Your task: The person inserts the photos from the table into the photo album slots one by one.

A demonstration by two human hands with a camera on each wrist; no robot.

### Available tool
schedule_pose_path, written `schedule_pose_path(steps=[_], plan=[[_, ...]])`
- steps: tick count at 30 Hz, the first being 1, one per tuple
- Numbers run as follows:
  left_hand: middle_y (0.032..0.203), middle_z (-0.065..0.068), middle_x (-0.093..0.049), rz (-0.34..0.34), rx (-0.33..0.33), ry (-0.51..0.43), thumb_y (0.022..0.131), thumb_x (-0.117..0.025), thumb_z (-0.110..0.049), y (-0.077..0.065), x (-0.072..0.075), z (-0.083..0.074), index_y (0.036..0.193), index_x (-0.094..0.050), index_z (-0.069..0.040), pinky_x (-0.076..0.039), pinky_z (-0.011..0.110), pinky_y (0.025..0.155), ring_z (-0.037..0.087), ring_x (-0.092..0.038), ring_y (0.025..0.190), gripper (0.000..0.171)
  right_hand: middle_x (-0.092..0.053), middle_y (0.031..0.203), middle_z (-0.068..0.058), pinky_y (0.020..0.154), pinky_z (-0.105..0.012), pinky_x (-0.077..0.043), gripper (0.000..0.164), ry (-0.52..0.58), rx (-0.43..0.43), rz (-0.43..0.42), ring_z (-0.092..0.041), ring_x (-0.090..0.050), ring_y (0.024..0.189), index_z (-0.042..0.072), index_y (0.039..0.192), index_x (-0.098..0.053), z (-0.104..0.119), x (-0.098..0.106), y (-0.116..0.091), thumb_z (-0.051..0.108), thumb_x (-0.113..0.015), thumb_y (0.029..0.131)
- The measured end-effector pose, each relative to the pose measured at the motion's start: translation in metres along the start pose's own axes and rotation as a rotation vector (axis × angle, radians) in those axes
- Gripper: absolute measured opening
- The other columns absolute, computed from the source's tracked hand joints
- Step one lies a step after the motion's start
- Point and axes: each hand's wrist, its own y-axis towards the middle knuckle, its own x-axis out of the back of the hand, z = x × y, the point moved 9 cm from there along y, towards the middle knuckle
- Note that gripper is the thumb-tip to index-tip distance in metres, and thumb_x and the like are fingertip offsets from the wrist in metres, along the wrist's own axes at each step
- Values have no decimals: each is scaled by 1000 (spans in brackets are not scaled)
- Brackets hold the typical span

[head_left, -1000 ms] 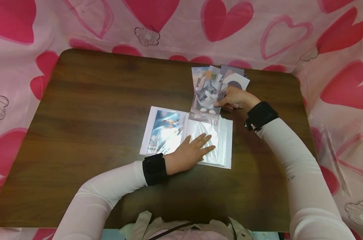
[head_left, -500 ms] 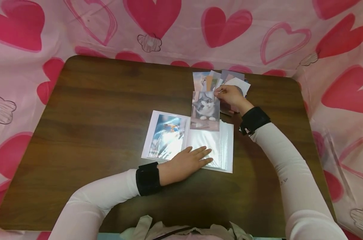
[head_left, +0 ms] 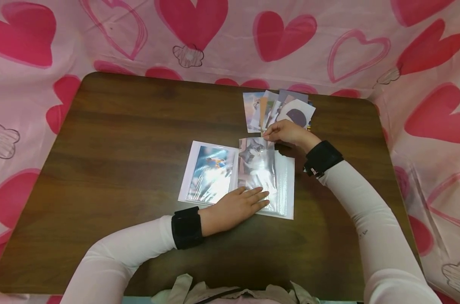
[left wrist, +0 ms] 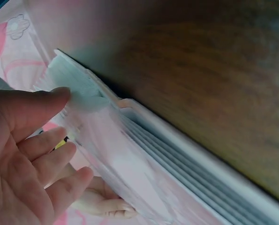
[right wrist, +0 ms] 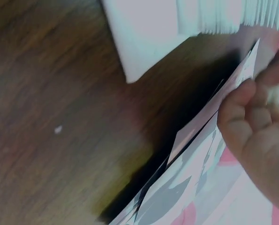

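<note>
A small white photo album [head_left: 289, 185] lies spread in front of me, a blue picture [head_left: 215, 162] behind the plastic on its left page. On the right page, the grey-and-white cat photo [head_left: 253, 152] sits mostly under the shiny clear sleeve, its top edge above the album. My right hand [head_left: 288, 131] pinches that photo near its top right corner. Fingers spread, my left hand [head_left: 230, 211] rests on the lower part of the right page. The left wrist view shows the edges of the album's stacked sleeves [left wrist: 177, 164] beside the left fingers.
Several loose photos [head_left: 253, 109] are fanned out on the brown wooden table [head_left: 131, 139], just behind the right hand. A pink heart-patterned cloth [head_left: 230, 42] hangs around the table's far and side edges.
The right hand has shifted its grip to the cat photo's top corner and drawn the photo toward me, down into the right page's sleeve. The left hand stays on the page.
</note>
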Motion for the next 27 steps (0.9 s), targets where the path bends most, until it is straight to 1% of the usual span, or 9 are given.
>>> schedule_pose_path(steps=[3, 6, 11, 16, 20, 22, 23, 25, 27], plan=[[156, 5, -29, 4, 3, 12, 99, -46, -12, 1, -1, 1, 149, -34, -15, -35, 43, 108, 20, -21, 142, 51, -64, 83, -1, 63, -29, -44, 21, -40, 15, 97, -14, -51, 69, -7, 102, -71, 2, -9, -2, 9, -63, 90], [157, 5, -27, 7, 11, 6, 99, -47, -10, 1, -2, 3, 150, -33, -16, -36, 45, 108, 21, -19, 143, 53, -59, 73, 2, 59, -30, -40, 24, -77, 30, 147, -12, -44, 60, -8, 104, -71, 5, -14, -4, 11, -64, 90], [157, 6, -25, 5, 9, -40, 96, -51, -7, 1, -4, 5, 150, -31, -15, -39, 50, 104, 23, -18, 143, 58, -61, 70, 1, 49, -26, -31, 22, -141, 46, 231, -6, -30, 43, -8, 103, -71, 9, -22, -8, 6, -60, 90], [158, 8, -25, 7, -3, -114, 88, -63, -5, 1, -4, 5, 150, -31, -13, -37, 55, 104, 24, -17, 143, 70, -70, 82, -1, 45, -22, -31, 21, -212, 59, 289, -3, -32, 40, -8, 101, -72, 11, -26, -12, 0, -57, 88], [157, 10, -25, -21, 8, -170, 87, -65, -7, 4, -2, 6, 150, -32, -13, -39, 56, 102, 25, -20, 142, 71, -60, 68, 3, 48, -23, -34, 24, -177, 76, 293, -6, -37, 45, -8, 105, -71, 10, -22, -14, 7, -58, 92], [157, 12, -26, -54, 27, -212, 90, -63, -11, 6, 1, 7, 150, -32, -12, -40, 56, 101, 25, -23, 141, 67, -60, 66, 3, 48, -23, -35, 28, -105, 54, 234, -8, -40, 48, -9, 111, -68, 7, -12, -15, 11, -56, 95], [156, 12, -27, -56, 40, -224, 92, -60, -12, 7, 2, 6, 150, -32, -11, -41, 56, 101, 25, -24, 141, 64, -59, 65, 2, 46, -23, -34, 30, -89, 48, 169, -8, -40, 47, -9, 112, -67, 5, -2, -14, 14, -55, 96], [156, 12, -27, -47, 69, -224, 96, -55, -15, 10, 2, 5, 149, -33, -11, -40, 56, 101, 25, -26, 140, 58, -68, 79, -8, 53, -29, -42, 32, -143, 46, -29, -16, -50, 58, -9, 115, -65, -1, 27, -14, 15, -54, 96], [155, 10, -30, -13, 95, -199, 97, -53, -14, 13, 0, 2, 148, -35, -11, -40, 56, 102, 25, -26, 140, 54, -68, 100, -20, 67, -39, -50, 37, -257, 9, -263, -28, -57, 78, -9, 120, -60, -12, 61, -17, 18, -56, 95]])
